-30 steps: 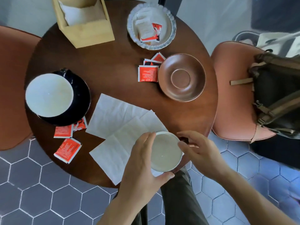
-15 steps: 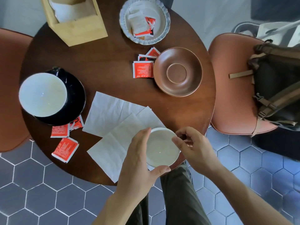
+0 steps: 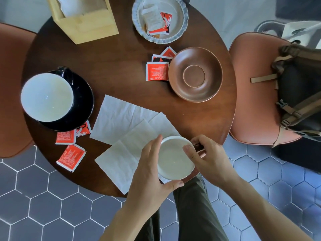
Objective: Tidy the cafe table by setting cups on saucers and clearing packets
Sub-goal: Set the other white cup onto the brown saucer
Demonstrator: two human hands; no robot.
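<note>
- Nearest the camera, the floor (image 3: 52, 202) is grey hexagon tile with pale grout, and the person's dark trouser legs (image 3: 191, 214) run under the counter's near edge.
- The left hand (image 3: 149, 171) wraps the left side of a small cup (image 3: 175, 159), its fingers (image 3: 156, 141) curled round the far rim and its thumb hooked under the near rim.
- The right hand (image 3: 210, 160) pinches the brown handle on the cup's right side, thumb lying over the rim.
- The cup is white inside and sits at the near edge of the round dark wood counter (image 3: 121, 66), over the corner of two unfolded napkins (image 3: 128, 133).
- Left of the napkins lie three red packets (image 3: 71, 157), two of them just beside a black saucer (image 3: 83, 101).
- A large cup (image 3: 46, 96) stands on that black saucer, at the counter's left.
- Further back on the right sits a bare brown saucer (image 3: 195, 74), with more red packets (image 3: 157, 71) touching its left rim.
- At the far edge are a scalloped dish (image 3: 180, 14) holding packets and a wooden box (image 3: 90, 23) of napkins.
- Orange chairs (image 3: 251, 101) flank the counter; the right one carries a brown bag (image 3: 298, 87).
</note>
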